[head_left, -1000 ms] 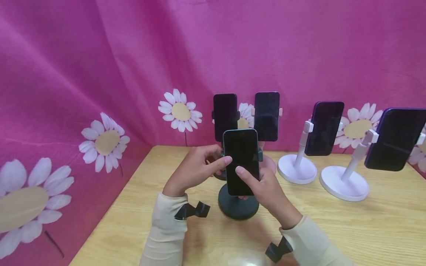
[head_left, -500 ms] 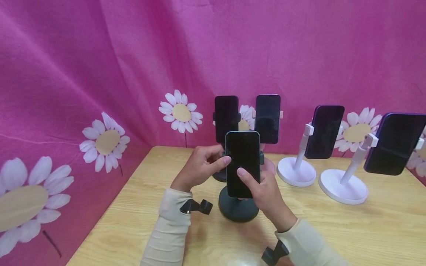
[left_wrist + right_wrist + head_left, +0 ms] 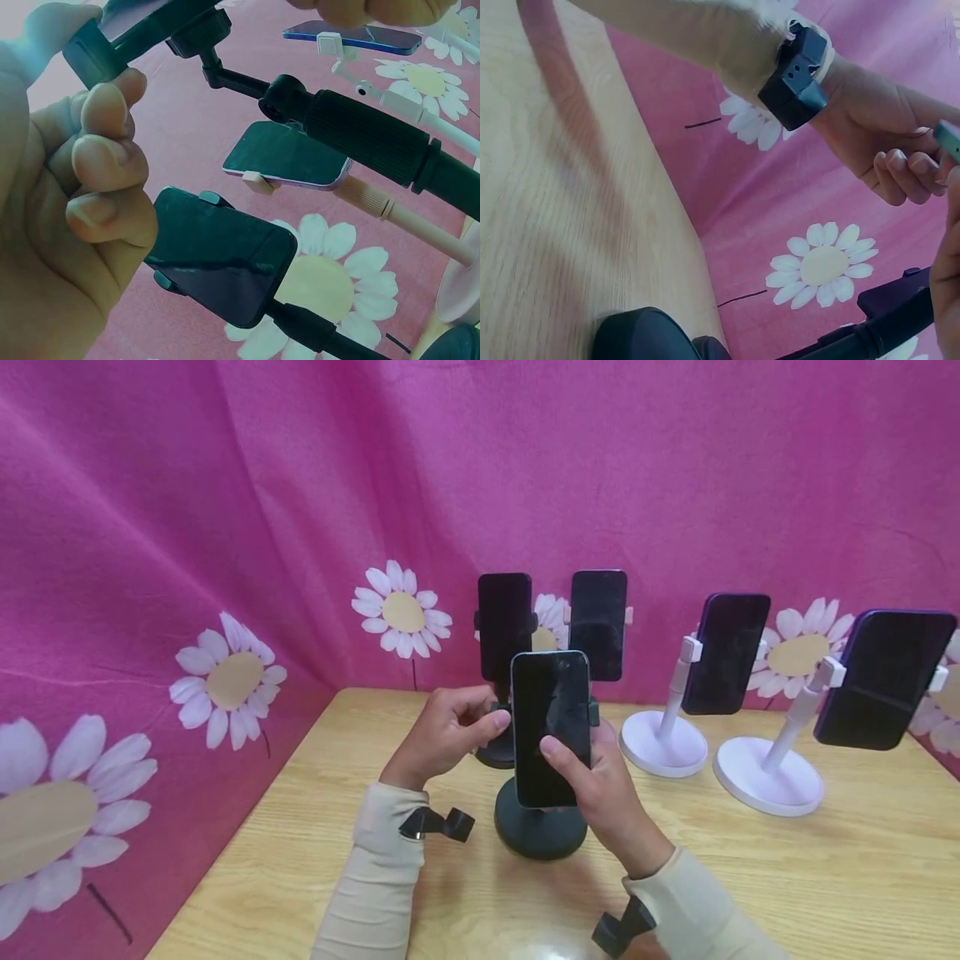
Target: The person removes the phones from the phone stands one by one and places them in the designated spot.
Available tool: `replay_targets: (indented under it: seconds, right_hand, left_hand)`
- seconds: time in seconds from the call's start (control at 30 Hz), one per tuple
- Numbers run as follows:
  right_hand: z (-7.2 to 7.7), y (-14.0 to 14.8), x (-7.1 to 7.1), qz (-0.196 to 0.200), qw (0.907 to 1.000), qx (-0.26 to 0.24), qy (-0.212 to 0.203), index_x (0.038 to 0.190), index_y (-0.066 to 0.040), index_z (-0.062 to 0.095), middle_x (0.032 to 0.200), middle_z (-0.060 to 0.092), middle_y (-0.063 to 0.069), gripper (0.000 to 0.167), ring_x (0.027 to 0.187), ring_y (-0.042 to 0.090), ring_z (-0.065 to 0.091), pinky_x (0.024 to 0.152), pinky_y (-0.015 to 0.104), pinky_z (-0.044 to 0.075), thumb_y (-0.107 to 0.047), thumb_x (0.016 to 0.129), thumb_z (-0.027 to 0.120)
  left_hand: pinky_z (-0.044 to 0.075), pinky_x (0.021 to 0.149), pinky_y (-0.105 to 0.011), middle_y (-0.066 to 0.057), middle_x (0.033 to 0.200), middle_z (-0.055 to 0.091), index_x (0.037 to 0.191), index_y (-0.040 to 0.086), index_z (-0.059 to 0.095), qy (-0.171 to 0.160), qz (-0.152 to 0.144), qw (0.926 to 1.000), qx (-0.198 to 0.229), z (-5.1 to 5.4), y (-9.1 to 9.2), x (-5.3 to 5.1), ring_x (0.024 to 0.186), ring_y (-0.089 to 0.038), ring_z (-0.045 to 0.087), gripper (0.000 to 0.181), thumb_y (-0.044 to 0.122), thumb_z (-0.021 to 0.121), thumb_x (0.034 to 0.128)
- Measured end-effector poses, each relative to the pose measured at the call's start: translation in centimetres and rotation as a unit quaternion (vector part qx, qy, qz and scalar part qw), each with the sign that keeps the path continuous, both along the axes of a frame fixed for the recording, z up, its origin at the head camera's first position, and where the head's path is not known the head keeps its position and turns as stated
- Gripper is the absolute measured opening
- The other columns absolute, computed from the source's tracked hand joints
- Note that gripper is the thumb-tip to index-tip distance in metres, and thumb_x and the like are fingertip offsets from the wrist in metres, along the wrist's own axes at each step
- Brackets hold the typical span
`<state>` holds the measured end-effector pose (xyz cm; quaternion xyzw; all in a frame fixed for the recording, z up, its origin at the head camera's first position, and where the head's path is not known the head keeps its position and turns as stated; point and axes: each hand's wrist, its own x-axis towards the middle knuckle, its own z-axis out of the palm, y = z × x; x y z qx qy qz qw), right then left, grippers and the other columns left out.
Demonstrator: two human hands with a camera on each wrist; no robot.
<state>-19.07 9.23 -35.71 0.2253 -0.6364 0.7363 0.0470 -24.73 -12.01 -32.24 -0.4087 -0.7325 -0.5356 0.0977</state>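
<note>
In the head view, the right hand (image 3: 611, 789) grips a black-screened phone (image 3: 551, 693), its thumb on the screen and its other fingers behind. This phone stands upright in front of a dark green stand, whose round base (image 3: 540, 827) rests on the table. The left hand (image 3: 442, 735) is at the phone's left edge. In the left wrist view, the left hand (image 3: 90, 172) pinches the dark clamp end (image 3: 94, 56) of the stand's holder between thumb and index finger, other fingers curled. The right wrist view shows only part of the right hand (image 3: 949, 262).
Behind stand a phone (image 3: 504, 627) on a black stand and another (image 3: 597, 625) on a pink stand. To the right, two phones (image 3: 726, 652) (image 3: 885, 681) sit on white stands with round bases (image 3: 663, 745). A pink flowered cloth (image 3: 480, 485) backs the wooden table (image 3: 300, 860).
The phone in the right hand has shifted slightly right. The left thumb, earlier overlapping its left edge, now lies just beside it. A reflection shows on the screen.
</note>
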Motion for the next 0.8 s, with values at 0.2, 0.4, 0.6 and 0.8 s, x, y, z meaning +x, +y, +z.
replay_targets:
  seconds: [0.2, 0.4, 0.6, 0.8]
  right_hand:
    - [-0.2, 0.5, 0.0, 0.059, 0.9972, -0.034, -0.032, 0.133, -0.003, 0.039, 0.141, 0.024, 0.010, 0.037, 0.104, 0.019, 0.062, 0.084, 0.036, 0.055, -0.014, 0.099, 0.050]
    - [-0.1, 0.8, -0.1, 0.130, 0.9895, -0.042, -0.049, 0.124, -0.014, 0.058, 0.119, 0.058, 0.006, 0.025, 0.094, 0.016, 0.065, 0.080, 0.035, 0.056, -0.016, 0.101, 0.046]
    - [-0.1, 0.4, 0.0, 0.159, 0.9856, -0.030, -0.048, 0.111, -0.014, 0.065, 0.099, 0.068, 0.005, 0.023, 0.084, 0.017, 0.067, 0.074, 0.037, 0.058, -0.017, 0.102, 0.044]
    - [0.5, -0.3, 0.5, 0.158, 0.9868, 0.016, -0.033, 0.121, 0.001, 0.056, 0.102, 0.068, 0.008, 0.029, 0.088, 0.020, 0.068, 0.080, 0.038, 0.056, -0.019, 0.102, 0.047]
  left_hand:
    - [0.047, 0.046, -0.031, 0.000, 0.062, 0.050, 0.074, 0.011, 0.058, 0.004, -0.003, 1.0000, -0.004, -0.1, 0.4, 0.0, 0.053, -0.019, 0.049, 0.018, 0.014, 0.061, 0.0909]
    - [0.047, 0.048, -0.029, 0.002, 0.062, 0.054, 0.085, 0.009, 0.067, 0.031, 0.033, 0.9982, -0.039, 0.3, 0.7, 0.5, 0.054, -0.015, 0.051, 0.009, 0.012, 0.062, 0.0912]
    - [0.044, 0.048, -0.027, 0.003, 0.061, 0.054, 0.090, 0.009, 0.070, 0.046, 0.047, 0.9965, -0.052, 0.8, 0.9, 0.9, 0.055, -0.014, 0.049, 0.007, 0.010, 0.064, 0.0908]
    - [0.045, 0.050, -0.026, 0.002, 0.062, 0.057, 0.090, 0.004, 0.070, 0.034, 0.063, 0.9958, -0.056, 1.0, 0.8, 1.1, 0.055, -0.014, 0.049, 0.007, 0.008, 0.065, 0.0882]
